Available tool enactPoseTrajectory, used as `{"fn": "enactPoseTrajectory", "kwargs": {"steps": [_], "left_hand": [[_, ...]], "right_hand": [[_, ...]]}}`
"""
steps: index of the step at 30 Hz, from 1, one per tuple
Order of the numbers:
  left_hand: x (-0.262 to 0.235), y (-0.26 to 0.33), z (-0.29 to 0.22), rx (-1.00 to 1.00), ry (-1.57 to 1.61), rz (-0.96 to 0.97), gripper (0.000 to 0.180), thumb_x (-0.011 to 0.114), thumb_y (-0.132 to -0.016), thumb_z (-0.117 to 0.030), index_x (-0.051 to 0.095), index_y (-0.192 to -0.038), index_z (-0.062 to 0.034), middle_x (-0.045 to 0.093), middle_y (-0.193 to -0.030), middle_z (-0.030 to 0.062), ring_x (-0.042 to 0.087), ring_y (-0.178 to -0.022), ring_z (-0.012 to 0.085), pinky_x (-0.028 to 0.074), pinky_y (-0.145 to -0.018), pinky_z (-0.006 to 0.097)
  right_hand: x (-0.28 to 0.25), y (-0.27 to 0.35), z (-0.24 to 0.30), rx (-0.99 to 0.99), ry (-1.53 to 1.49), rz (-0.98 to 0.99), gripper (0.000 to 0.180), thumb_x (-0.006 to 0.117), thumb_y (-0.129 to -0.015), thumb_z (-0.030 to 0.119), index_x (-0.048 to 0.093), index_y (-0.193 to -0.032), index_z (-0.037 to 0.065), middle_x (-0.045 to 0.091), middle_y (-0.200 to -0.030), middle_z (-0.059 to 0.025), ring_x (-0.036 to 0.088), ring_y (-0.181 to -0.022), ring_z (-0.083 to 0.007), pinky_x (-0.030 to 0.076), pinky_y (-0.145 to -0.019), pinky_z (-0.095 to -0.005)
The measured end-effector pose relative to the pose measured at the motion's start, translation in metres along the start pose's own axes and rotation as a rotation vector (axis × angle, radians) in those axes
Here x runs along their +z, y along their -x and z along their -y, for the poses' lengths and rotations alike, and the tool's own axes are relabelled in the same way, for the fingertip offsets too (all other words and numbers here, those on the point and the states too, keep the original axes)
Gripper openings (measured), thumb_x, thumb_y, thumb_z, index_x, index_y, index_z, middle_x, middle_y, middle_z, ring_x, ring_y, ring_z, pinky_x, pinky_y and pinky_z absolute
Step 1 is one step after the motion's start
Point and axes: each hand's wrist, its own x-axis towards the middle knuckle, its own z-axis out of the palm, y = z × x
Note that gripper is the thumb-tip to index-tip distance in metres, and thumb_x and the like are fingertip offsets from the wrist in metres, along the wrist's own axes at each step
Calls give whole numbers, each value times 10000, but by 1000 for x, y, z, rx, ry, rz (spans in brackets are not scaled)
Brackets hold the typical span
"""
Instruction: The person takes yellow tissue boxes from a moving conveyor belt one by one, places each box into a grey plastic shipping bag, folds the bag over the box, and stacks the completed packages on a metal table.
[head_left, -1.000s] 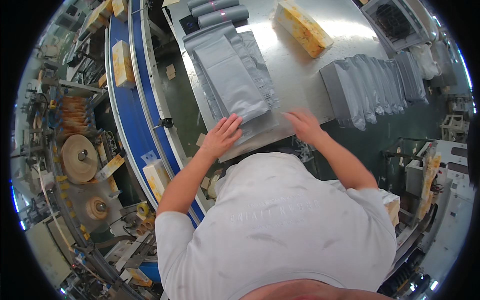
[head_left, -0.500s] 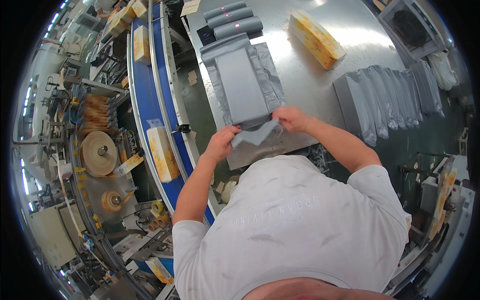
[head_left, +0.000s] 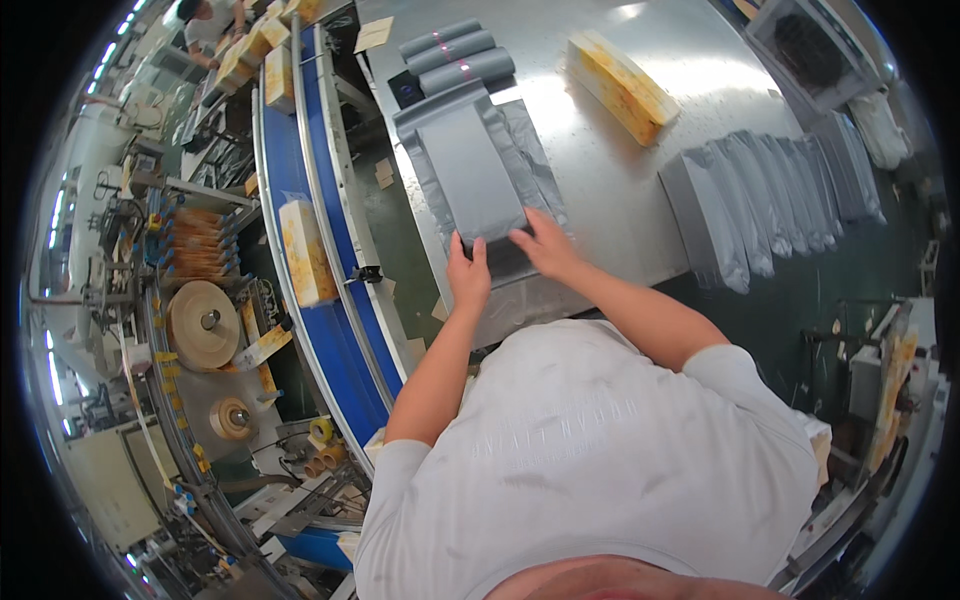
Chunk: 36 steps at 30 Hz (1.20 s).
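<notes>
A long block-shaped package in a grey plastic bag (head_left: 468,165) lies on the metal table in front of me, on top of flat grey plastic bags (head_left: 532,140). At its near left corner, my left hand (head_left: 468,272) grips the end, thumb on top and fingers along the side. Across from it, my right hand (head_left: 548,246) holds the near right corner, its thumb and fingers apart on the two sides of the edge. The near end of the bag is folded down between the hands. The undersides of the fingers are partly hidden.
Three grey rolls (head_left: 455,55) lie beyond the package on the metal table (head_left: 600,200). A white-and-yellow pack (head_left: 622,88) sits farther right, near a row of grey wrapped packages (head_left: 745,200). Left runs a blue conveyor (head_left: 335,340) carrying similar packs. Another person (head_left: 205,30) is at the far left.
Both hands have let go of the bag's loose open end and moved onto the package's near corners. The flap that stuck out toward me is now tucked down. Conveyor packs have moved away from me.
</notes>
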Motion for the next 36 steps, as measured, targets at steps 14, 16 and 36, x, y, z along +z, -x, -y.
{"fn": "enactPoseTrajectory", "kwargs": {"steps": [14, 16, 36], "left_hand": [[-42, 64, 4, -115, 191, 806, 306, 685, -1027, -153, 706, -1300, -16, 739, -1214, 77, 668, -1085, 144, 518, -977, 304], [-52, 68, 16, -182, 204, 794, 263, 687, -1025, -159, 728, -1243, -17, 749, -1153, 68, 672, -1025, 143, 527, -950, 308], [-368, 193, 235, -792, -978, -461, 661, 747, -830, -182, 533, -1447, -83, 513, -1530, 139, 444, -1434, 373, 404, -1145, 541]], "right_hand": [[-184, 128, 6, 161, 314, -442, 749, 931, -709, 280, 530, -1303, 64, 582, -1310, -176, 560, -1217, -350, 475, -1016, -435], [-206, 152, 3, 195, 605, -543, 736, 911, -696, 239, 530, -1302, 73, 559, -1360, -187, 532, -1261, -399, 436, -1067, -482], [-33, 110, -71, -37, 1046, 130, 695, 723, -939, 289, 470, -1542, 55, 390, -1612, -282, 387, -1469, -457, 317, -1222, -570]]}}
